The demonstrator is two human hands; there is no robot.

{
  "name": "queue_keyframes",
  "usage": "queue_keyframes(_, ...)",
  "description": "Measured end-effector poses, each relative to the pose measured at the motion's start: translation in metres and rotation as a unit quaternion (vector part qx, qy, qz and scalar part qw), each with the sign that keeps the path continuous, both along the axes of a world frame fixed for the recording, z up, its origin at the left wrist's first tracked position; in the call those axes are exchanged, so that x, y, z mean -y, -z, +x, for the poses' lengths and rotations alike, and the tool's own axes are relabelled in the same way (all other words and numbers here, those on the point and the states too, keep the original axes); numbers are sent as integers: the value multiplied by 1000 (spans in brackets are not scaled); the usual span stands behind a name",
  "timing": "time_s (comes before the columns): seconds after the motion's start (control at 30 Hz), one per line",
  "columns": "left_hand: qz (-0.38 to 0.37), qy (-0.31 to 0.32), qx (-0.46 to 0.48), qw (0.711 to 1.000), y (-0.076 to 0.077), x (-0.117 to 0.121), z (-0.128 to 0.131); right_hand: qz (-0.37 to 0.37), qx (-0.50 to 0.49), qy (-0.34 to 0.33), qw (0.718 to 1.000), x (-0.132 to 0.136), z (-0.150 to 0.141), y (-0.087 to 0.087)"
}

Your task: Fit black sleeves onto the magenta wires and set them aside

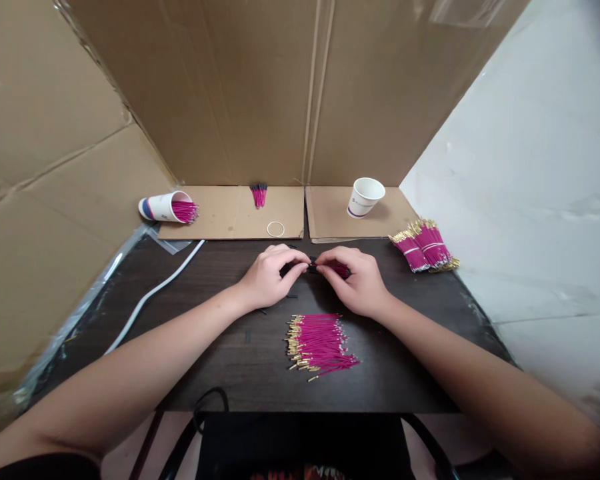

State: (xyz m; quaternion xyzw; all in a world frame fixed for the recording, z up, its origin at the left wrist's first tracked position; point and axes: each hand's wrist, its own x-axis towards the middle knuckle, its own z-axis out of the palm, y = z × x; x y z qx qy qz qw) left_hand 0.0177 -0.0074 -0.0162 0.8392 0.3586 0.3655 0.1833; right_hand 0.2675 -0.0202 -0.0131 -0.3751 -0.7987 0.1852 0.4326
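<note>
My left hand (pixel 275 275) is closed in a pinch above the dark table, thumb against fingertips. My right hand (pixel 356 280) pinches close beside it, with a thin magenta wire (pixel 313 265) just showing between the fingertips. What the left fingertips hold is too small and dark to make out. Magenta wires with black ends (pixel 341 271) lie partly hidden beneath my right hand. Nearer me lies a loose row of magenta wires (pixel 320 341), gold terminals to the left and silvery tips to the right. A short black tube (pixel 291 296) rests by my left hand.
A tipped paper cup (pixel 157 207) holds magenta wires at the left. Black-ended wires (pixel 259 195) and a rubber band (pixel 275 229) lie on cardboard (pixel 215 223). An upright paper cup (pixel 365 197) and banded wire bundles (pixel 425 245) are at the right. A white cable (pixel 153 293) crosses the left side.
</note>
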Motion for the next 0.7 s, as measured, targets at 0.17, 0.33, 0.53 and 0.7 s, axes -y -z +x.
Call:
queue_keyframes(0.17, 11, 6, 5, 1000, 0, 0, 0, -21, -29, -1, 999, 0, -1, 0)
queue_keyframes(0.33, 11, 7, 1, 1000, 0, 0, 1, -5, -6, 5, 1000, 1, -1, 2)
queue_keyframes(0.53, 6, 4, 1, 1000, 0, 0, 0, 0, -10, -1, 1000, 0, -1, 3)
queue_keyframes(0.7, 1, -3, 2, 1000, 0, 1, 0, 13, 22, 23, 999, -2, 2, 0)
